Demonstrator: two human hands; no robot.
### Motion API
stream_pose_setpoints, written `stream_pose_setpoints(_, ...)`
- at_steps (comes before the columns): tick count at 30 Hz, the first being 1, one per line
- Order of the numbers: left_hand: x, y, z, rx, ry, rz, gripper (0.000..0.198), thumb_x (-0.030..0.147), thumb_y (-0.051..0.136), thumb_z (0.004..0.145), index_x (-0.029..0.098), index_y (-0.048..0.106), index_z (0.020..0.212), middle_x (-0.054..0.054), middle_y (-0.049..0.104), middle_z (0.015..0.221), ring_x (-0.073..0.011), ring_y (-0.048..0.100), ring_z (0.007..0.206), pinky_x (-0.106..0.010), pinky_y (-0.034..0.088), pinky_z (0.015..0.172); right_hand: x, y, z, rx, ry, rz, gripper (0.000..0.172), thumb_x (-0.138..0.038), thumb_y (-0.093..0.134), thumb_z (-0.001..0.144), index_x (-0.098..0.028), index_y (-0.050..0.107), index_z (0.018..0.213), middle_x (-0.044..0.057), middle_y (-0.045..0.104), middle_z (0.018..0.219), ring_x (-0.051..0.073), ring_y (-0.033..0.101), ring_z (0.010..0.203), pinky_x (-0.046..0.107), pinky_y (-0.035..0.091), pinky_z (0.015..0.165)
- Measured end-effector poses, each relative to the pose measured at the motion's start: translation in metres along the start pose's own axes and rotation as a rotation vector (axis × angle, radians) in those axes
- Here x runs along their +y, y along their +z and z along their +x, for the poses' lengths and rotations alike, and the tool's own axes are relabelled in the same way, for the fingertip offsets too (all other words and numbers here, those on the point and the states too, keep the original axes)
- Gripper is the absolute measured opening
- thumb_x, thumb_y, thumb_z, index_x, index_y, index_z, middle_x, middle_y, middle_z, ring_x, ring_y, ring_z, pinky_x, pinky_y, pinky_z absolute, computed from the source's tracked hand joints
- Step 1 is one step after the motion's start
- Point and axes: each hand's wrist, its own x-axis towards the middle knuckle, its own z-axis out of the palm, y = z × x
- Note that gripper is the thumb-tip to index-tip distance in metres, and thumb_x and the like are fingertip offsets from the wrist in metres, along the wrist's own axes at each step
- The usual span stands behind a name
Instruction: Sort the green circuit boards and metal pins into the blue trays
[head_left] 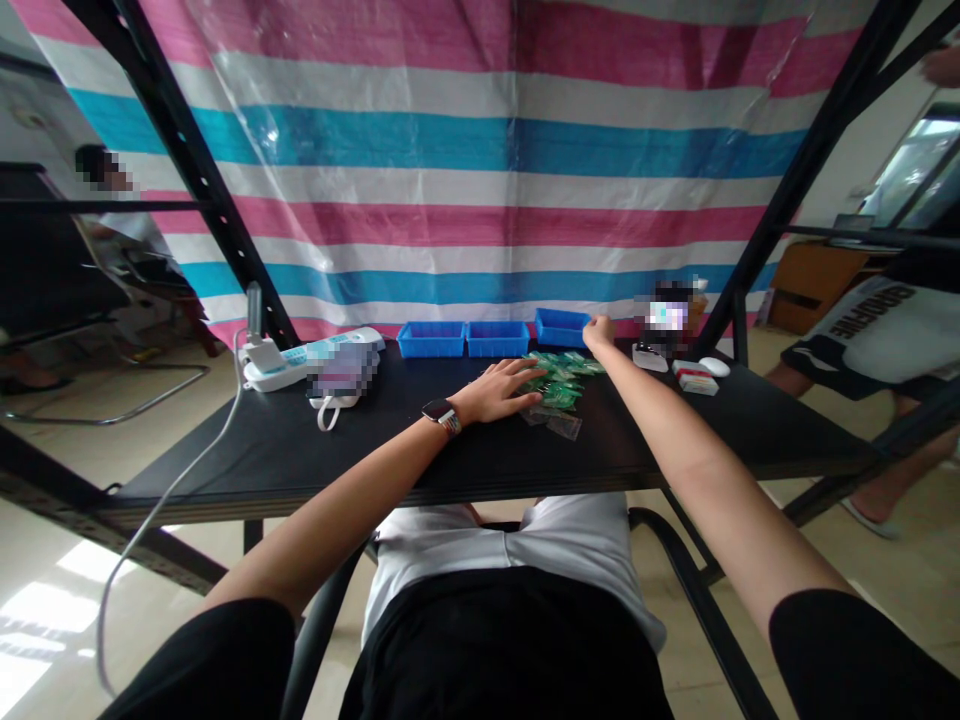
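Observation:
My left hand [499, 390] lies with fingers spread on the black tabletop, its fingertips at the left side of a pile of small green packets [562, 375], which look like clear plastic bags with green contents. My right hand [598, 332] is closed on the right end of a blue plastic bin [562, 327], which sits slightly askew behind the pile. To its left, two more blue bins, one in the middle [497, 338] and one at the left [432, 339], stand side by side. A few clear bags [564, 427] lie in front of the pile.
At the left of the black table [300, 470] are a white power strip [315, 357] with a cable and a blurred device [343, 372]. At the right lie a small box [695, 377], a white mouse-like object [714, 367] and a lit device [666, 318]. Black posts frame both sides; people are nearby.

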Motion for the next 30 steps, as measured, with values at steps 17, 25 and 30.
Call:
stream_pose_setpoints(17,0.000,0.002,0.002,0.005,-0.004,0.017,0.064,0.062,0.046,0.110,0.029,0.052,0.164,-0.014,0.045,0.173,-0.0371,0.045,0.154,-0.059,0.038,0.125,-0.007,-0.010,-0.019,-0.062,0.003,-0.094,0.041,-0.013,0.054,0.093,-0.006,0.075,0.127,0.029,0.073,0.134,0.040,0.066,0.135,0.044,0.052,0.113)
stream_pose_setpoints(25,0.001,0.002,0.001,-0.005,-0.021,-0.001,0.065,0.063,0.046,0.110,0.029,0.050,0.165,-0.013,0.043,0.174,-0.0377,0.042,0.155,-0.060,0.035,0.126,-0.008,-0.001,-0.026,-0.067,0.030,-0.079,0.050,-0.021,0.050,0.098,-0.003,0.067,0.142,0.030,0.068,0.144,0.041,0.064,0.139,0.048,0.050,0.117)
stream_pose_setpoints(30,0.002,0.002,0.000,-0.005,-0.013,0.000,0.066,0.064,0.045,0.109,0.029,0.050,0.166,-0.013,0.043,0.174,-0.0382,0.043,0.155,-0.059,0.036,0.126,-0.010,0.000,-0.028,-0.086,0.064,-0.077,0.050,-0.020,0.048,0.101,-0.001,0.067,0.143,0.032,0.066,0.146,0.042,0.062,0.142,0.049,0.048,0.119)
